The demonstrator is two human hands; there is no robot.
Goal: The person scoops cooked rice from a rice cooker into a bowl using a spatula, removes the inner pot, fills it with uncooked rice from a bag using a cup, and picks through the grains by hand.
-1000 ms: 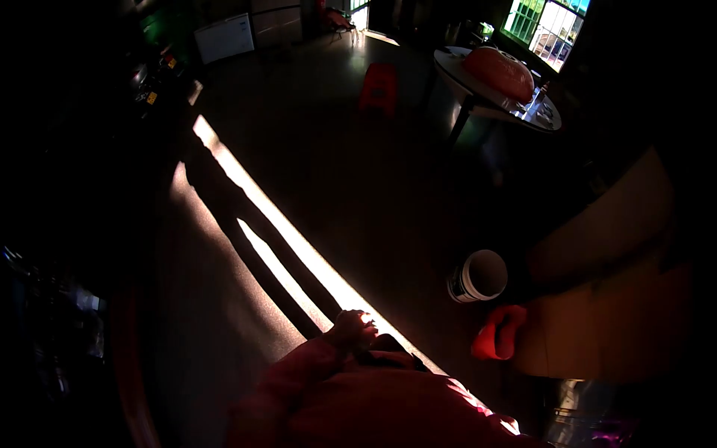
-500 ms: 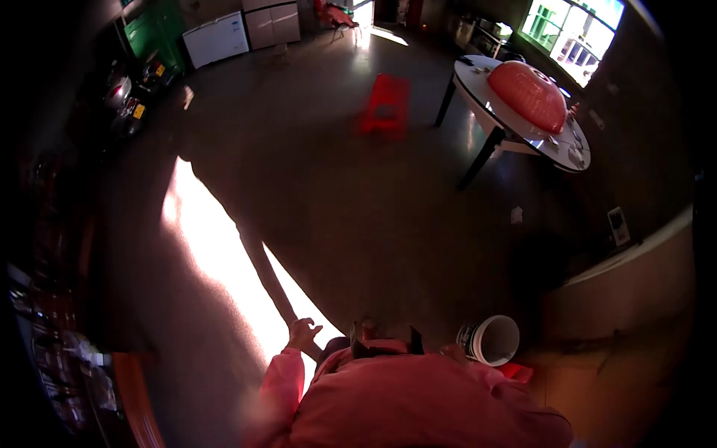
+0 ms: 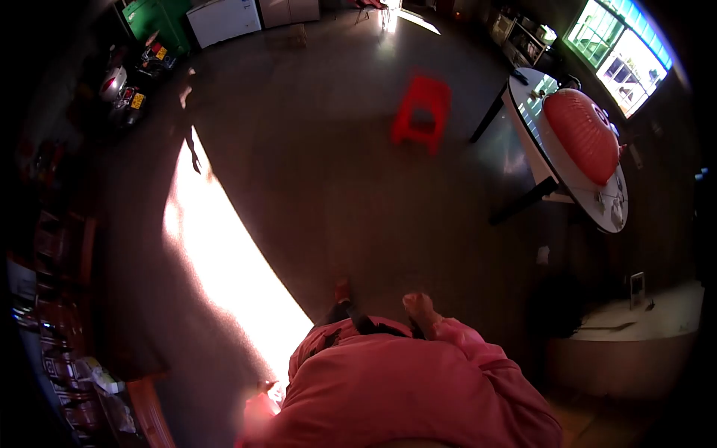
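Note:
My right hand [image 3: 420,306] is in front of my body at the lower middle, its fingers curled in, with nothing visible in it. It touches nothing and hangs over the dark floor [image 3: 336,201]. My left sleeve [image 3: 258,418] is at the lower left by the sunlit strip; the hand at its end is too blurred and bright to make out. A pink top [image 3: 418,381] covers my body. One reddish shoe [image 3: 342,290] shows ahead of it.
Ahead stands a red stool [image 3: 423,112]. To its right is a round table [image 3: 534,127] bearing a red dome cover [image 3: 582,134]. Motorbikes [image 3: 123,97] and a white chest freezer [image 3: 224,22] stand at the far left. Wooden furniture [image 3: 149,411] lines the near left; a pale-topped surface [image 3: 642,317] is at right.
The view has turned and moved forward; stool and table look nearer. The white bucket has left view. My left hand has dropped back beside my body, and my right hand has come forward.

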